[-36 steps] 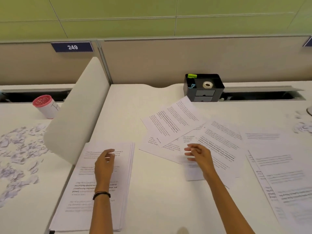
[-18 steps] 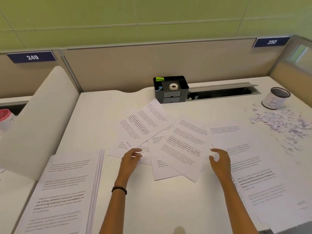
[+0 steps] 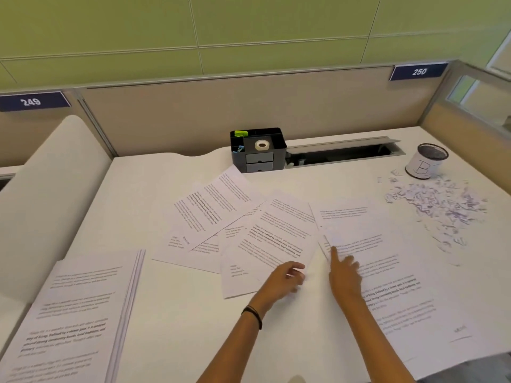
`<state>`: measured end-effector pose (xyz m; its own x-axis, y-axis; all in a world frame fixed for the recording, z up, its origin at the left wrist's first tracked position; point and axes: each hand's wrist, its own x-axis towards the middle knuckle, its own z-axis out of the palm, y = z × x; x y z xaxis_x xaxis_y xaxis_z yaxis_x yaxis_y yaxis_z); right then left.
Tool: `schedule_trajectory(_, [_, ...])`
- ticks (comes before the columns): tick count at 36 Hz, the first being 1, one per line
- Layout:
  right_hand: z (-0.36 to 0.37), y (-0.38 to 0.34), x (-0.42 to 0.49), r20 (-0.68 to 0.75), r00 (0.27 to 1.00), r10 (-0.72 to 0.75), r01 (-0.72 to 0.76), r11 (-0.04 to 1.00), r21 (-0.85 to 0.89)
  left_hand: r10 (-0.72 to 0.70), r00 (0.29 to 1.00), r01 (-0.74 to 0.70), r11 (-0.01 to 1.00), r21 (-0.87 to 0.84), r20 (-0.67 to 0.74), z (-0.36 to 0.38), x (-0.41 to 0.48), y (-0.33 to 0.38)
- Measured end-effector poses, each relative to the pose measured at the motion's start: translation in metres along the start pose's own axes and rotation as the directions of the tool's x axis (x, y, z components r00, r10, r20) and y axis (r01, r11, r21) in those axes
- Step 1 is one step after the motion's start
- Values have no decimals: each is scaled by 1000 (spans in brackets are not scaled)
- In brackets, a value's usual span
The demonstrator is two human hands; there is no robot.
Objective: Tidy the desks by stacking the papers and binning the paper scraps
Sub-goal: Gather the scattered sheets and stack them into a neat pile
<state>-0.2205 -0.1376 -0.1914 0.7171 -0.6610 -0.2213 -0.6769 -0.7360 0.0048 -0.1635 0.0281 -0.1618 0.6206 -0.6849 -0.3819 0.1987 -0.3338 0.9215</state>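
With the black desk organiser (image 3: 258,150) as reference, the loose sheets (image 3: 215,214) lay fanned and overlapping directly in front of it. The squared stack (image 3: 77,313) lay in front of it and well to its left. Your left hand (image 3: 284,280) rested at the near corner of the middle sheet (image 3: 276,244), fingers curled; whether they pinched that corner could not be told. Your right hand (image 3: 344,275) held nothing: its straight index finger pressed the edge of the right-hand sheets (image 3: 387,272), probably to pin or drag them toward the fan for gathering. The paper scraps (image 3: 442,208) lay unbinned to the organiser's right, just in front of the cup marked B (image 3: 425,164). The surface was a white desk (image 3: 166,189). Behind the organiser ran a beige partition (image 3: 249,106) bearing plate 249 (image 3: 31,101) and plate 250 (image 3: 419,71), under a green wall (image 3: 249,23).
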Motion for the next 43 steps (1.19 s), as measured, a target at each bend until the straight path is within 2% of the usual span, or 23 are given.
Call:
schedule_trajectory(5, [-1, 3, 1, 41, 998, -52, 54, 997, -49, -75, 997, 75, 996, -51, 5, 36, 15, 2])
schedule_trajectory(8, [-2, 7, -1, 9, 994, -108, 108, 994, -35, -98, 995, 96, 989, -116, -11, 50, 21, 5])
schedule_trajectory(12, [-6, 17, 3, -112, 979, -172, 171, 985, -20, -128, 992, 123, 972, -201, -11, 63, 29, 14])
schedule_trajectory(16, [-9, 30, 4, 4, 980, -198, 197, 978, 71, -133, 991, 133, 968, -214, 12, 75, 39, 18])
schedule_trajectory(19, [-20, 36, 4, -21, 976, -216, 217, 971, 104, -128, 992, 126, 968, -219, 4, 88, 45, 18])
schedule_trajectory(32, [-37, 57, 2, 36, 977, -211, 197, 951, 239, -90, 980, 61, 985, -164, -178, 119, 59, 6])
schedule_trajectory(36, [-40, 60, 5, 64, 981, -184, 153, 929, 336, -80, 970, 51, 990, -130, -229, 120, 59, 5])
schedule_trajectory(39, [-46, 62, 9, 37, 985, -170, 132, 871, 473, -73, 964, 51, 995, -90, -257, 120, 60, 4])
schedule_trajectory(43, [-54, 60, 11, -46, 984, -171, 163, 773, 612, -95, 977, 81, 994, -78, -193, 110, 56, 8])
